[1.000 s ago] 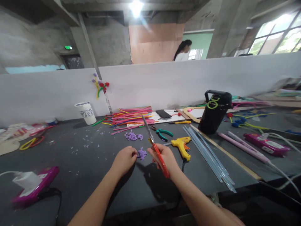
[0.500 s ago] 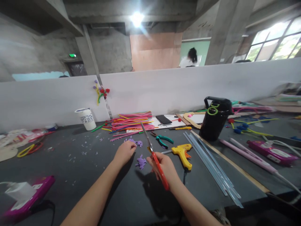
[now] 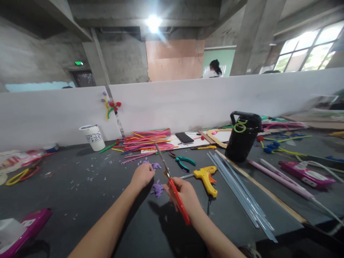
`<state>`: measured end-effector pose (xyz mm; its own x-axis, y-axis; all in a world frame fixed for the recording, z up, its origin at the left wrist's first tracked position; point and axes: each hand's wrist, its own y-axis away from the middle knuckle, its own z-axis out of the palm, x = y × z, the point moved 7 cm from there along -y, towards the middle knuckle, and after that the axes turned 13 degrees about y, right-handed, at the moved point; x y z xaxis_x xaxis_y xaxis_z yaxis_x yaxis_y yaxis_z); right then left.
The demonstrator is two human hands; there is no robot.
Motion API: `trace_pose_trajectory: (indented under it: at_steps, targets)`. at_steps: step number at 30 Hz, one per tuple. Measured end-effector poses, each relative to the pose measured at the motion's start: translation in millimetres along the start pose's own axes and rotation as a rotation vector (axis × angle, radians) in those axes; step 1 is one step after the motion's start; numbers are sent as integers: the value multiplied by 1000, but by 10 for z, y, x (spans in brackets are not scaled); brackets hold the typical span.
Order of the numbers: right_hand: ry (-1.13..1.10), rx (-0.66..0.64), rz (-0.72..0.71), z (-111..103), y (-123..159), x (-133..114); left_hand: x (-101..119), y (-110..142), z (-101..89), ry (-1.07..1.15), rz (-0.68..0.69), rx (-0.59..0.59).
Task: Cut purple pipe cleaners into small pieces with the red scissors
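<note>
Across the lower half of the frame lies our worktop (image 3: pixel 88 208). Near centre, the red-handled scissors (image 3: pixel 176 195) point up and left, gripped by the fingers of our right hand (image 3: pixel 185 193). Our left hand (image 3: pixel 142 175) curls beside the farther purple pieces (image 3: pixel 156 166); whether it pinches any, we cannot tell. The nearer purple pile (image 3: pixel 158 189) sits just below centre. We seem to be gathering pieces; that calls for a light pinch.

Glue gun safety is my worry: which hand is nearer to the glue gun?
Right. The right hand, holding scissors, is just left of the glue gun; the left hand is farther left, by the purple pieces.
</note>
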<state>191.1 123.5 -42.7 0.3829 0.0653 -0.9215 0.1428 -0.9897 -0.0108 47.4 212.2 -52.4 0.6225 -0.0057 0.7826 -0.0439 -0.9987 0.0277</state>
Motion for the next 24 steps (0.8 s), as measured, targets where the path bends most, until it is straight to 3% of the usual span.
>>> trace_pose_trajectory:
  at_steps: [5,8,9,11,13,20,24]
  targets:
    - [-92,-39,18,64,33,-49,92,547,-219,327,0,-54]
    - [-182,-87,14,160,77,-100,196,925,-151,520,5,-133]
    - [-215,-108,6,191,96,-121,208,1029,-84,734,-40,-190]
    - [-275,-149,-20,240,139,-166,228,1185,32,991,-112,-278]
    - [-315,-184,-44,274,179,-201,228,1266,91,1100,-153,-314]
    - [-326,-175,-65,305,229,-257,127,1302,23,1021,-178,-301]
    - [-327,-136,-52,264,226,-295,5,1229,-181,720,-102,-136]
